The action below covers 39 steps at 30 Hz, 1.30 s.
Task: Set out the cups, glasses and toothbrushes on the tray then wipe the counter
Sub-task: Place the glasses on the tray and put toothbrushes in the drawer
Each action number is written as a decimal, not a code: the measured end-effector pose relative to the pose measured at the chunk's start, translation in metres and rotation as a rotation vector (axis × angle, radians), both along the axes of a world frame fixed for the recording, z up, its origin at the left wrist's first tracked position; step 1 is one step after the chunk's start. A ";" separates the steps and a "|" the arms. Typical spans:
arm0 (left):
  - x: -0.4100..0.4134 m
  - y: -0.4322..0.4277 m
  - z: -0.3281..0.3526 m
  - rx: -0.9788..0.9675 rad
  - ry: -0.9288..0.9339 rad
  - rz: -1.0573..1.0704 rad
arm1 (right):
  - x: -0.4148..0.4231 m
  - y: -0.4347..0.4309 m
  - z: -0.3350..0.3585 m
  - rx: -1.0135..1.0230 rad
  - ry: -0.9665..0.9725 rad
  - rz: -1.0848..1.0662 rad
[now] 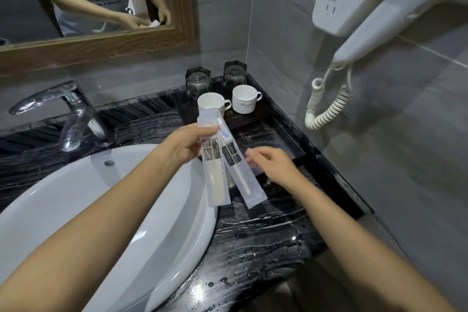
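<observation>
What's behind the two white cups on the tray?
Behind the two white cups stand two dark glasses, upside down on the tray. The left cup's front is partly covered by the toothbrush packets in the left hand.

1. The surface (pixel 253 230) is black marble with white streaky veins.
2. The tray (pixel 276 111) is black.
3. Both cups (pixel 244 99) are white; the right one bears dark script.
4. The glasses (pixel 198 81) are smoky clear.
5. The toothbrush packets (pixel 234 159) are frosted clear with black labels and cream handles inside.
6. The basin (pixel 101 197) is white.
</observation>
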State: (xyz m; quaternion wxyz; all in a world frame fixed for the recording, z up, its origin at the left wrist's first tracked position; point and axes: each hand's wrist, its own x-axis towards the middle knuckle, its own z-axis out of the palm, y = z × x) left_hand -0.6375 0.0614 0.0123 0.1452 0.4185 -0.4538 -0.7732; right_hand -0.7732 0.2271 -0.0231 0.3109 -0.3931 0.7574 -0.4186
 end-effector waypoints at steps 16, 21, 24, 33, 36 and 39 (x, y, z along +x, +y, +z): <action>0.001 -0.010 0.000 0.071 -0.007 0.058 | -0.029 -0.004 0.029 0.048 -0.292 -0.181; 0.008 -0.017 0.001 0.171 0.035 0.145 | -0.062 -0.011 0.023 0.203 -0.261 -0.272; 0.010 -0.021 0.001 0.176 0.034 0.161 | -0.068 -0.025 0.014 0.270 -0.263 -0.263; 0.016 -0.033 -0.004 0.190 -0.003 0.194 | -0.073 -0.071 -0.014 0.335 -0.314 -0.273; 0.015 -0.036 -0.008 0.205 -0.008 0.209 | -0.075 -0.078 -0.028 0.364 -0.286 -0.279; 0.014 -0.039 -0.011 0.214 -0.012 0.217 | -0.080 -0.083 -0.041 0.421 -0.197 -0.274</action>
